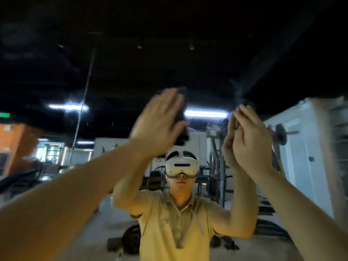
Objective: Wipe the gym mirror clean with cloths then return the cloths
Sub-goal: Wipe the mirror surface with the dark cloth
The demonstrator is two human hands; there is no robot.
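The gym mirror [116, 68] fills the view and reflects a person in a beige shirt with a white headset. My left hand [158, 121] is raised with fingers straight, pressing a dark cloth [181, 119] flat against the glass; the hand is motion-blurred. My right hand [250, 136] is also raised, fingers straight and together against the mirror, meeting its own reflection. A small dark shape at its fingertips may be a second cloth [244, 106]; most of it is hidden behind the hand.
A vertical seam [84, 102] splits the mirror panels at left. The reflection shows a weight rack [216, 166], a loaded barbell [280, 136], a weight plate on the floor [131, 240] and ceiling lights. A white wall [308, 147] stands at right.
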